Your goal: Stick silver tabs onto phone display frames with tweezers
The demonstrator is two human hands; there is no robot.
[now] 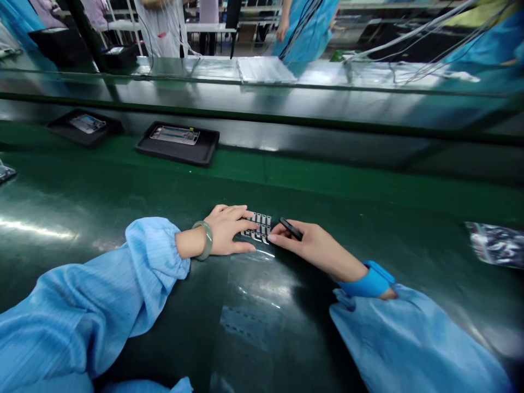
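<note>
Electronics assembly line in a factory: a long, glossy dark-green conveyor bench (61,262) crossing left to right, shallow black rectangular trays (180,157) holding phone-sized frames (174,135) beyond it, a small slotted metal part (257,227) nearby, light-blue striped smocks (82,322), and thin white cables (413,35) hanging far right.

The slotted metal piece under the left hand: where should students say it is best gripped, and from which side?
Grip the slotted metal piece by its exposed right edge, coming from the right: it lies flat on the green bench top, and the left hand covers its other end.
</note>
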